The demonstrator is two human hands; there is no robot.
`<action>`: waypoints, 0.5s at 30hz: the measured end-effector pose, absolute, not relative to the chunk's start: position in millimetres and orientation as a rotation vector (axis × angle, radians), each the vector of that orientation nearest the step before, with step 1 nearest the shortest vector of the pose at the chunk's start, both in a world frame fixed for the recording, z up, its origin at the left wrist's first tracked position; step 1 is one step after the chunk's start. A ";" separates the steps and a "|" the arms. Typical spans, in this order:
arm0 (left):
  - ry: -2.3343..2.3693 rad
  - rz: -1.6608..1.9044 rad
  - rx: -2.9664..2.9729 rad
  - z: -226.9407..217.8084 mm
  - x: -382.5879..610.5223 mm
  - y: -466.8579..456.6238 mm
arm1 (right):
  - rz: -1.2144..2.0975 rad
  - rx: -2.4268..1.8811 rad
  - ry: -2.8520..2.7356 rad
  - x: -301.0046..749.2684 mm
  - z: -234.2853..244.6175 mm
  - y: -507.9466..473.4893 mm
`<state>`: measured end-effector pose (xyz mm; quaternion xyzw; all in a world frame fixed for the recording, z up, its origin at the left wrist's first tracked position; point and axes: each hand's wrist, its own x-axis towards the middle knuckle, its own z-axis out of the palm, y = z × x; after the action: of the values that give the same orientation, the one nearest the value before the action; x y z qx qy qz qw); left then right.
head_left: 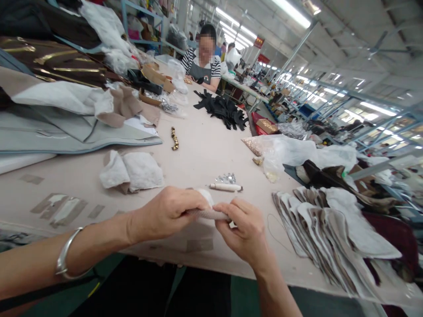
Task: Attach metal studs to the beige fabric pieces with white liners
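Observation:
Both of my hands hold one small beige fabric piece [211, 214] above the near edge of the pale worktable [205, 149]. My left hand [165, 213] is closed, gripping its left end; a silver bangle [68, 259] circles that wrist. My right hand [243, 229] pinches the right end with bent fingers. Just beyond the hands lie a white-handled tool [226, 187] and a little heap of shiny metal bits [226, 178].
Fanned beige and white cut pieces [327, 229] lie at right; two padded white pieces [132, 171] at left. Grey and brown fabric stacks [66, 114] fill the far left. Black cut pieces [223, 110], plastic bags [280, 152], a gold trim [174, 138]. A seated co-worker [203, 59] works at the far end.

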<state>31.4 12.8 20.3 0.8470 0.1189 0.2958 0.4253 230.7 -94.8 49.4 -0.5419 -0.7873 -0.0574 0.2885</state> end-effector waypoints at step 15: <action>0.305 0.078 0.599 -15.9 19.9 -20.7 | 1.678 -1.481 -1.195 210.7 45.1 -106.7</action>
<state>19.9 -20.7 -15.9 0.2938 0.1495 0.0385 0.9433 210.7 -106.7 45.1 -0.5574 -0.4495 0.6314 0.2977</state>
